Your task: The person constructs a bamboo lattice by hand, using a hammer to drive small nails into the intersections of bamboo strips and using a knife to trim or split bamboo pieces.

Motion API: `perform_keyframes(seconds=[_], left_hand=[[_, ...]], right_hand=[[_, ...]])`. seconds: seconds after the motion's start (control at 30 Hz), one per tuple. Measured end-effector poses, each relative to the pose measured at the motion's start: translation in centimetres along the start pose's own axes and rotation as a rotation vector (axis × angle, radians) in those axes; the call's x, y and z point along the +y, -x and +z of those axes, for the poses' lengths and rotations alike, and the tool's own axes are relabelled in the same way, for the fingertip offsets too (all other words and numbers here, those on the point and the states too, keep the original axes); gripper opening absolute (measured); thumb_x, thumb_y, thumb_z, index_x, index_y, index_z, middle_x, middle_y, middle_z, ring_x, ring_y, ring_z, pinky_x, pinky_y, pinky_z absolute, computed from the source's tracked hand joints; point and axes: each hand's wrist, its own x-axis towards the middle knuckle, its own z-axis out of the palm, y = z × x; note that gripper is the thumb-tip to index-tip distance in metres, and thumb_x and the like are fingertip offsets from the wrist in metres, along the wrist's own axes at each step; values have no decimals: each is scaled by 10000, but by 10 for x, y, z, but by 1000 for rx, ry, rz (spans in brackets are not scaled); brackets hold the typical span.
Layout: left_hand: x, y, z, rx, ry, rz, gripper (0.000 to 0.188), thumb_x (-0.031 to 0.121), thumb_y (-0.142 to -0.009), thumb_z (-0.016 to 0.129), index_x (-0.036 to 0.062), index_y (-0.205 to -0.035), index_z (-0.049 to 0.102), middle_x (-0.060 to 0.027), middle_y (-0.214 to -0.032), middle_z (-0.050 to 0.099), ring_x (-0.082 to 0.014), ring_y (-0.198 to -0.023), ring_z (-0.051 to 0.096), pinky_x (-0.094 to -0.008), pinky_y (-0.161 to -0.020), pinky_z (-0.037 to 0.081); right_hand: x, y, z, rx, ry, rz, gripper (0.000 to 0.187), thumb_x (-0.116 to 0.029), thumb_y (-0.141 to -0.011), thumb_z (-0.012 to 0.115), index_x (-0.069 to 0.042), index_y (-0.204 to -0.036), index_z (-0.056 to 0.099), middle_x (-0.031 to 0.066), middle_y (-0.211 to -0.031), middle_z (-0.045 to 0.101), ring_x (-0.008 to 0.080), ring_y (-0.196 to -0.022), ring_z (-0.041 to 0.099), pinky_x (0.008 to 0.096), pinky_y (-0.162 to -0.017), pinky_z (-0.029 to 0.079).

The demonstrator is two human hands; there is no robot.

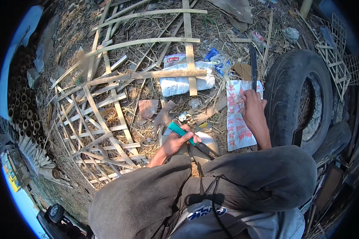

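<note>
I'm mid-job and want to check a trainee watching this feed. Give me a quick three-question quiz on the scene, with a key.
1. What is the left hand gripping?

2. True or false: the tyre is to the right of the right hand.

3. Which thing shows directly beneath the right hand in this view?
A) a reddish slab
B) a white sheet with red print
C) a frame of pale strips

Key
1. A hammer with a teal and black handle.
2. True.
3. B.
</note>
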Motion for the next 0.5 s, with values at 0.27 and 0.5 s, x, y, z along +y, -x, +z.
perform_keyframes(seconds=[0.27, 0.5], left_hand=[[26, -1, 15, -99, -254, 100, 247, 290, -1053, 610, 46, -1014, 614, -118, -996, 733, -267, -1096, 704, -412, -866, 587], [186, 23, 91, -20, -703, 10, 308, 341, -1022, 662, 35, -986, 658, -77, -966, 780, -134, -853, 735, -252, -544, 551]], right_hand=[[-5, -32, -40, -588, -31, -108, 355, -277, -1053, 541, 48, -967, 655, 267, -914, 696, 476, -944, 670, 587, -891, 458], [-42, -89, -129, -657, 187, -371, 233, -154, -914, 719, 54, -810, 735, 263, -831, 723, 407, -839, 727, 486, -730, 562]])
